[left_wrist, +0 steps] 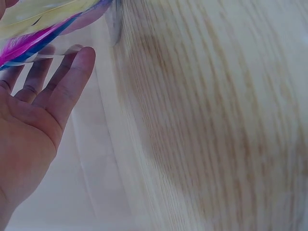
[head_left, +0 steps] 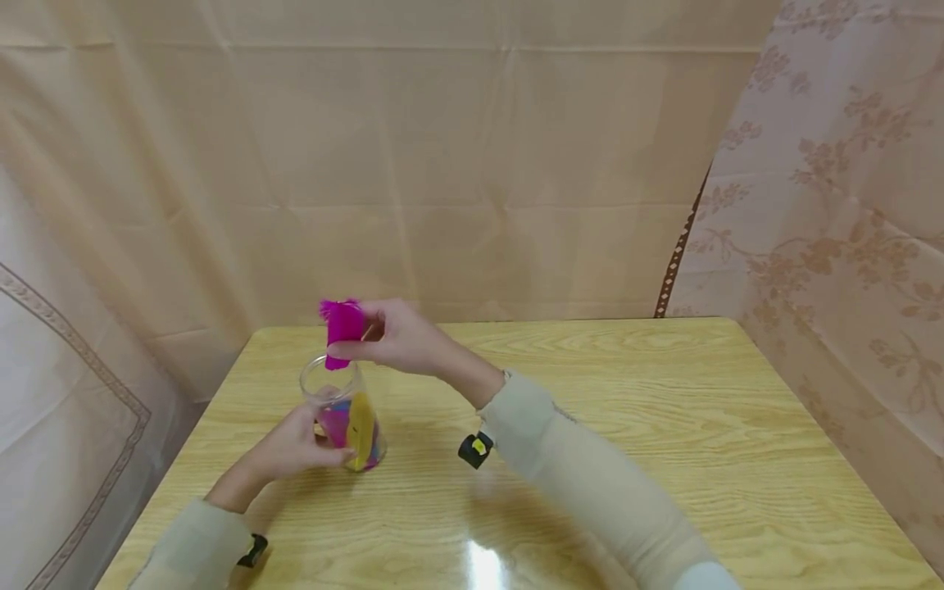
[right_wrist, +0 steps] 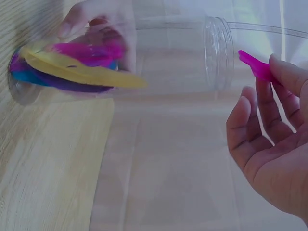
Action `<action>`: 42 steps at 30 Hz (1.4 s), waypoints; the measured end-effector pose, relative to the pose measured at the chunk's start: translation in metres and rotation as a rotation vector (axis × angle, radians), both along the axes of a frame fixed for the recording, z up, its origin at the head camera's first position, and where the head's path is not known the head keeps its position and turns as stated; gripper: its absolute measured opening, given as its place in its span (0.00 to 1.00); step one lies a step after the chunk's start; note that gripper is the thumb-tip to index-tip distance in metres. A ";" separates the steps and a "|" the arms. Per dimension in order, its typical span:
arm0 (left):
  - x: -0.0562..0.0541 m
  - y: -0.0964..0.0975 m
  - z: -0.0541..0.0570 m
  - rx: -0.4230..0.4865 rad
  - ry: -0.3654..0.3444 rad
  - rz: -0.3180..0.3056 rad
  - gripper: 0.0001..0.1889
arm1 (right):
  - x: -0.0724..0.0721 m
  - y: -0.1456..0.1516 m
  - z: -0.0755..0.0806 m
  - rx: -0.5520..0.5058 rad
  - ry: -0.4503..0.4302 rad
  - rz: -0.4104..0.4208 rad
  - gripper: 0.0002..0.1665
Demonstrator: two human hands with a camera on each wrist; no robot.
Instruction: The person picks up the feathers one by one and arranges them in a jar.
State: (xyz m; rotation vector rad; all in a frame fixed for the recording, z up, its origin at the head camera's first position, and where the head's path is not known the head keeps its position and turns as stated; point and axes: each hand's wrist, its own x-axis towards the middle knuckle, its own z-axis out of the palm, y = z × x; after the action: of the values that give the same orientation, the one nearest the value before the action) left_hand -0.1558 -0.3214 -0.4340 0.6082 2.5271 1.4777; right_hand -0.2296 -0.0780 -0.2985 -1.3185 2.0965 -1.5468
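Observation:
A tall clear jar (head_left: 303, 380) stands uncapped on the table, its mouth upward. My left hand (head_left: 295, 447) grips it round the lower side, thumb in front and fingers behind. Inside lie a yellow feather (right_wrist: 72, 67) and several magenta, purple and blue feathers, bunched toward the bottom. My right hand (head_left: 404, 338) pinches a bright magenta feather (head_left: 343, 332) between thumb and fingers, upright with its fluffy end on top. The feather's lower tip overlaps the jar's rim in the head view; in the right wrist view the feather (right_wrist: 260, 70) is just outside the threaded mouth.
The wood-grain table (head_left: 627, 410) spreads to the right of the jar. Behind it hangs a beige curtain (head_left: 442, 164), with a floral cloth (head_left: 848, 205) at the right. Small black devices, one (head_left: 475, 450) with a yellow spot, sit at both cuffs.

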 end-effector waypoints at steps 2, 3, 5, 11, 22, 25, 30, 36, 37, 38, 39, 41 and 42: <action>0.000 0.000 0.000 -0.010 -0.003 0.002 0.37 | 0.000 -0.005 0.000 0.013 0.041 0.004 0.13; 0.000 -0.001 0.000 -0.012 -0.006 0.003 0.38 | 0.000 -0.007 0.000 0.020 0.055 0.005 0.13; 0.000 -0.001 0.000 -0.010 -0.009 0.001 0.39 | 0.001 -0.010 -0.001 0.033 0.070 0.008 0.13; 0.000 -0.002 -0.002 0.003 0.004 -0.021 0.39 | 0.001 -0.015 -0.006 0.066 0.070 0.019 0.10; 0.001 -0.002 -0.002 -0.007 0.007 -0.017 0.41 | 0.001 -0.015 -0.009 0.132 0.032 0.022 0.11; 0.001 -0.002 -0.001 -0.006 0.006 -0.018 0.42 | 0.000 -0.015 -0.010 0.138 0.025 0.025 0.10; 0.001 -0.002 -0.002 0.007 0.002 -0.013 0.44 | 0.000 -0.016 -0.012 0.143 0.035 0.026 0.09; 0.001 -0.004 -0.004 0.009 0.014 -0.019 0.44 | 0.000 -0.019 -0.012 0.168 0.062 0.018 0.10; 0.001 -0.004 -0.004 0.010 0.016 -0.019 0.44 | 0.000 -0.019 -0.012 0.173 0.064 0.011 0.11; 0.001 -0.004 -0.005 0.015 0.018 -0.020 0.43 | 0.000 -0.019 -0.012 0.179 0.066 0.003 0.12; 0.000 -0.004 -0.005 0.018 0.020 -0.021 0.43 | 0.000 -0.019 -0.012 0.182 0.067 -0.002 0.13; 0.000 -0.004 -0.005 0.027 0.023 -0.024 0.43 | 0.000 -0.019 -0.012 0.184 0.067 -0.012 0.15; -0.001 -0.004 -0.005 0.032 0.026 -0.025 0.42 | 0.000 -0.019 -0.013 0.181 0.069 -0.018 0.15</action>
State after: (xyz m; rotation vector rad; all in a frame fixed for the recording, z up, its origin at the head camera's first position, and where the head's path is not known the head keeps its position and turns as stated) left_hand -0.1563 -0.3254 -0.4392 0.6650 2.5099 1.5144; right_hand -0.2292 -0.0966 -0.3111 -1.3095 2.2351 -1.2994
